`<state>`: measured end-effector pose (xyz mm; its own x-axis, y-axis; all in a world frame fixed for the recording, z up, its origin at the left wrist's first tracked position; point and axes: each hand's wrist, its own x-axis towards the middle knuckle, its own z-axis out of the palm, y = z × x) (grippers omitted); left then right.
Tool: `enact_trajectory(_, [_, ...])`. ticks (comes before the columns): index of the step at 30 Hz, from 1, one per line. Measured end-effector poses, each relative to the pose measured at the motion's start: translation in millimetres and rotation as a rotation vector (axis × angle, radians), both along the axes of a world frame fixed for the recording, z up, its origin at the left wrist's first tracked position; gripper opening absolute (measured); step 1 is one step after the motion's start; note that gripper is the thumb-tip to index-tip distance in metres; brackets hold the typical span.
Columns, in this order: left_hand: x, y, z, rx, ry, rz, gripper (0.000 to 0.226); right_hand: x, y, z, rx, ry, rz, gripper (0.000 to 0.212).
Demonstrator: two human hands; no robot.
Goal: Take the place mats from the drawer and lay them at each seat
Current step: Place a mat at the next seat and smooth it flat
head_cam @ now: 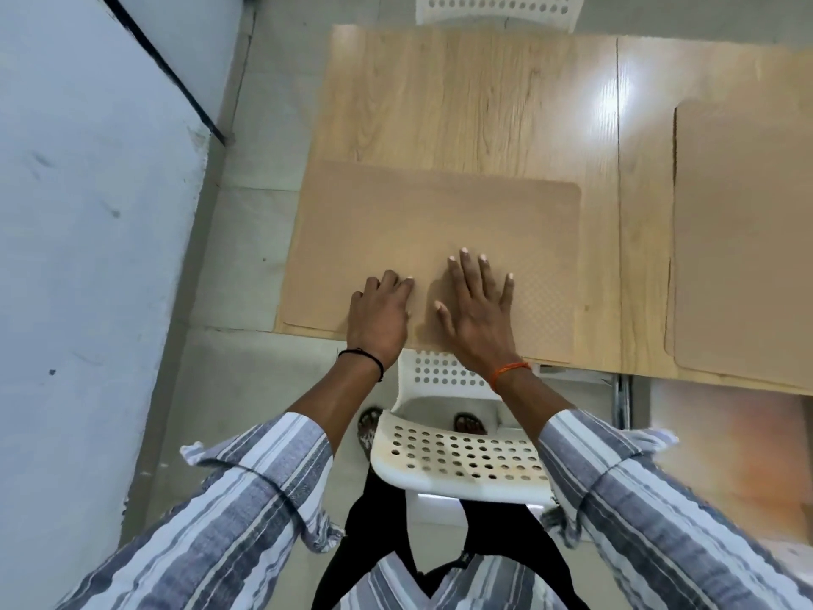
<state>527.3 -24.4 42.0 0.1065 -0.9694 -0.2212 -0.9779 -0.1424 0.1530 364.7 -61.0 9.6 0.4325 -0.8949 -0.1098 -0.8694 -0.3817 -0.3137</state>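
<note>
A tan place mat (440, 231) lies flat at the near left end of the wooden table (462, 94), its near edge close along the table's near edge and its left edge close to the table's left end. Both hands press on it, near its near edge. The right hand (477, 308) is spread flat, palm down, fingers apart, gripping nothing. The left hand (382, 312) rests just beside it with fingers curled under, the tips against the mat; whether it pinches anything cannot be told, as the knuckles hide the fingertips.

A second place mat (743, 239) lies to the right on the same table, well apart from the first, cut off by the right edge of the view.

Below the hands a white perforated chair (457, 455) stands tucked at the near side, its seat partly hidden by the striped sleeves (246, 490). Another white chair (501, 6) at the far side is cut off at the top. A blurred orange-tinted surface sits at the near right, hard to make out.
</note>
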Motion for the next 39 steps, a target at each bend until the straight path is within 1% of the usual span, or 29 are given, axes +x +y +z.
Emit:
enact_trajectory(2, [17.1, -4.6, -4.7, -0.051, 0.086, -0.029, 0.040, 22.1, 6.7, -3.7, 0.027, -0.024, -0.079, 0.068])
enact_trajectory(5, [38.0, -10.1, -10.1, -0.093, 0.231, -0.059, 0.034, 42.0, 15.4, -14.1, 0.024, 0.004, -0.178, 0.069])
enact_trajectory(6, [42.1, -8.4, -14.0, -0.107, 0.249, -0.088, 0.036, 46.5, 18.2, -17.2, 0.010, 0.018, -0.199, 0.068])
enact_trajectory(7, [45.2, -3.6, -19.5, -0.110, 0.229, -0.121, 0.042, 50.0, 20.9, -19.2, -0.006, 0.031, -0.212, 0.068])
enact_trajectory(10, [48.3, 19.6, -40.6, -0.080, 0.089, -0.167, 0.060, 50.7, 24.3, -20.4, -0.047, 0.055, -0.205, 0.067])
enact_trajectory(12, [48.3, 29.9, -49.0, -0.074, 0.086, -0.172, 0.066, 38.1, 24.7, -20.6, -0.060, 0.062, -0.171, 0.068])
enact_trajectory(15, [50.8, 28.4, -50.0, -0.074, 0.106, -0.188, 0.067, 8.9, 23.0, -21.1, -0.076, 0.077, -0.168, 0.069])
enact_trajectory(22, [53.1, 28.1, -50.8, -0.079, 0.098, -0.175, 0.066, -66.6, 21.3, -16.6, -0.067, 0.134, -0.313, 0.071])
enact_trajectory(25, [54.4, 26.6, -52.6, -0.092, 0.094, -0.179, 0.065, -74.1, 19.9, -14.5, -0.055, 0.139, -0.368, 0.073])
enact_trajectory(28, [52.7, 28.2, -55.1, -0.113, 0.092, -0.166, 0.066, -49.0, 24.1, -10.1, -0.054, 0.095, -0.447, 0.074])
enact_trajectory(29, [50.4, 27.9, -55.2, -0.112, 0.105, -0.167, 0.066, -33.9, 24.8, -7.9, -0.055, 0.062, -0.434, 0.073])
enact_trajectory(32, [50.4, 26.4, -52.7, -0.111, 0.105, -0.163, 0.065, 26.5, 19.6, -8.5, -0.055, -0.054, -0.309, 0.065])
enact_trajectory(34, [53.4, 25.3, -49.4, -0.131, 0.104, -0.169, 0.062, 55.9, 16.5, -15.4, -0.040, -0.078, -0.265, 0.061])
enact_trajectory(36, [58.7, 20.7, -45.8, -0.170, 0.159, -0.088, 0.055, 68.1, 17.3, -23.4, -0.039, -0.039, -0.252, 0.061])
enact_trajectory(39, [60.5, 5.6, -41.6, -0.285, 0.276, 0.167, 0.045, 68.2, 19.3, -28.4, -0.066, 0.005, -0.258, 0.062])
